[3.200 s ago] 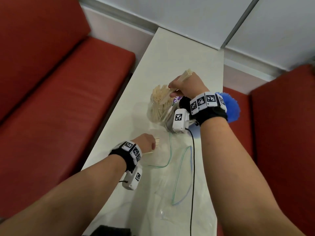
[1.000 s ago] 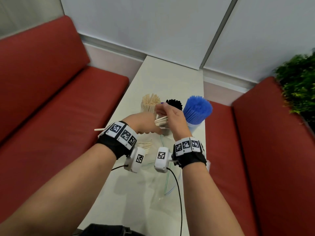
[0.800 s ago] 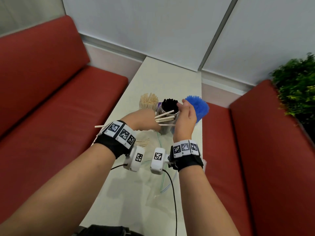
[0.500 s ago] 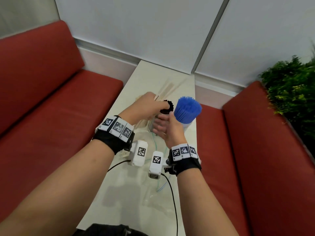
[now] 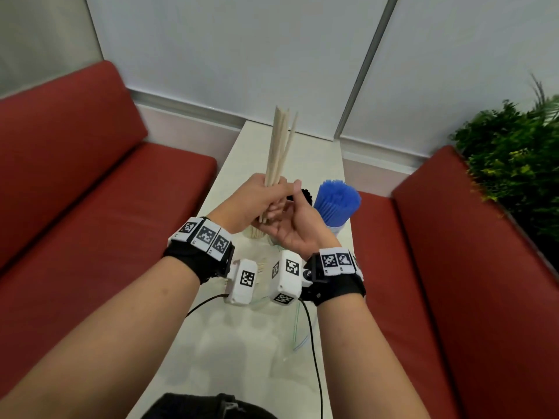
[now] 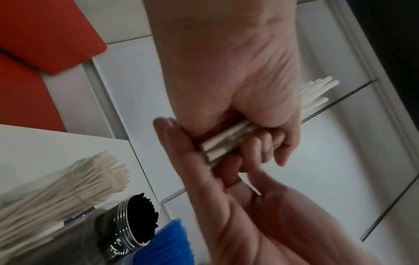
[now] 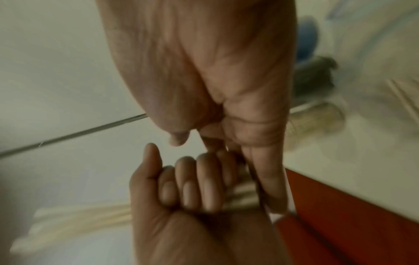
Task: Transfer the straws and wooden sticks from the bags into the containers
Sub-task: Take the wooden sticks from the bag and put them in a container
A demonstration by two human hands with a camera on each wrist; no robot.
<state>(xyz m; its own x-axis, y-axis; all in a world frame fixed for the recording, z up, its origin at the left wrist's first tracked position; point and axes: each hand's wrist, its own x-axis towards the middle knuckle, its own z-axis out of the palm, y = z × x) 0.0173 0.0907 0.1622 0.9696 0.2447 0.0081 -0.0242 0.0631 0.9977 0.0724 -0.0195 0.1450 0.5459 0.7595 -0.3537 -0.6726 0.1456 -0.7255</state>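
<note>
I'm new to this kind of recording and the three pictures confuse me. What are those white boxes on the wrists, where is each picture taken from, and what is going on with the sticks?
No machine here: a person works with bare hands. The white boxes strapped to the wrists are small cameras, and the black-and-white squares are tracking markers. The large picture comes from a camera on the person's head, looking down; the other two look along each hand from the wrists, so they appear tilted and blurred.

The left hand grips a bundle of wooden sticks, pointing upward. The right hand is open beneath it, its palm against the sticks' lower ends.

On the white table stand a container of wooden sticks, a jar of black straws and a tub of blue straws. Clear bags lie nearer the person.
</note>
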